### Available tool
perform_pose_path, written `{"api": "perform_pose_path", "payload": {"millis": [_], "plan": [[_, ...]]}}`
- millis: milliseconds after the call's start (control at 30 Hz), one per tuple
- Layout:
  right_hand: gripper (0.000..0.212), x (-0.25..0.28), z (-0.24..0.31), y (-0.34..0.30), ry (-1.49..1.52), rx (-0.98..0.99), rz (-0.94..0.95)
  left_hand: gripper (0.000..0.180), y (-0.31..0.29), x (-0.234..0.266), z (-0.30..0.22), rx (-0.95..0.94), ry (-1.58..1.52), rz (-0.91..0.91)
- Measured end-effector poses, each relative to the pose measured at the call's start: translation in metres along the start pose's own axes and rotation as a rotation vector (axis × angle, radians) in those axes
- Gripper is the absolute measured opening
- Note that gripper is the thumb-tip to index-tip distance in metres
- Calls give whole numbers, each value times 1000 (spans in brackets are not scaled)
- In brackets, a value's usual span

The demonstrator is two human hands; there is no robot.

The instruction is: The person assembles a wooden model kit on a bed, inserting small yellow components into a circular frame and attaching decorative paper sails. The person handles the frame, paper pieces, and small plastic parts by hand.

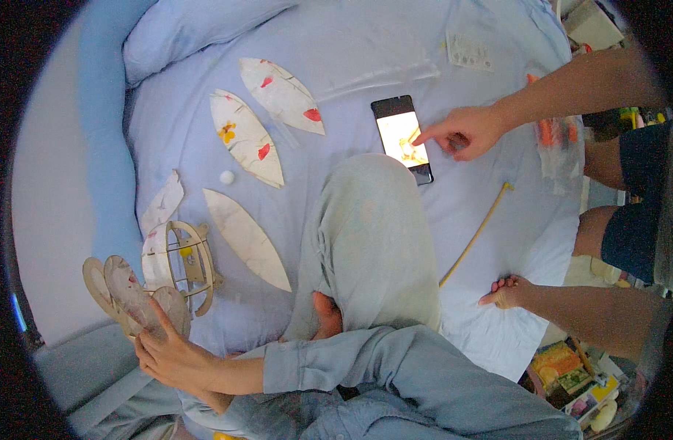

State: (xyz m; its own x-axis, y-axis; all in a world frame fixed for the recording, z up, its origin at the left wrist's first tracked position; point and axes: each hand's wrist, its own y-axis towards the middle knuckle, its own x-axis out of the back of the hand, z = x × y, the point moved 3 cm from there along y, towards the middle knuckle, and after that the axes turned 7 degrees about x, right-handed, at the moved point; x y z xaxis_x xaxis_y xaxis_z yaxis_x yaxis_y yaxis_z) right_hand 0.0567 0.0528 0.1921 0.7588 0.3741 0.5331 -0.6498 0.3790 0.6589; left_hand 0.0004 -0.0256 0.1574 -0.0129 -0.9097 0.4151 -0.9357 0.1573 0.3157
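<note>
At the lower left, my right hand (176,359) grips several thin, pale, rounded petal-shaped panels (122,282), fingers closed around their lower ends. A bit of my left wrist (217,401) shows under the right one; its fingers are hidden. Just beyond the panels is a light wooden lantern-like frame (197,268) with curved ribs and a yellow spot inside. A curled pale strip (162,202) leans by it. On the sheet lie a plain pointed leaf-shaped panel (247,238) and two patterned with red and yellow flowers (246,138), (283,95). A small white ball (227,177) sits between them.
A phone (404,139) with a lit screen lies past my bent knee (377,227); another person's finger touches it. That person's other hand (509,292) rests at the bed's right edge. A thin yellow stick (477,233), plastic packets (558,150) and a printed sheet (468,51) lie nearby.
</note>
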Motion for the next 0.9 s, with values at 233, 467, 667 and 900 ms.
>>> {"api": "perform_pose_path", "payload": {"millis": [233,467,667,900], "plan": [[33,3,-5,0,-54,-19,-17,46,1,-3,-1,-4,19,1],[36,22,-12,2,15,-62,-58,46,-3,-9,-4,-6,30,8],[33,18,-22,2,129,-86,-147,47,-8,-14,-10,-4,29,10],[24,28,-58,10,343,-83,-123,47,3,-34,-5,-6,-33,-26]]}}
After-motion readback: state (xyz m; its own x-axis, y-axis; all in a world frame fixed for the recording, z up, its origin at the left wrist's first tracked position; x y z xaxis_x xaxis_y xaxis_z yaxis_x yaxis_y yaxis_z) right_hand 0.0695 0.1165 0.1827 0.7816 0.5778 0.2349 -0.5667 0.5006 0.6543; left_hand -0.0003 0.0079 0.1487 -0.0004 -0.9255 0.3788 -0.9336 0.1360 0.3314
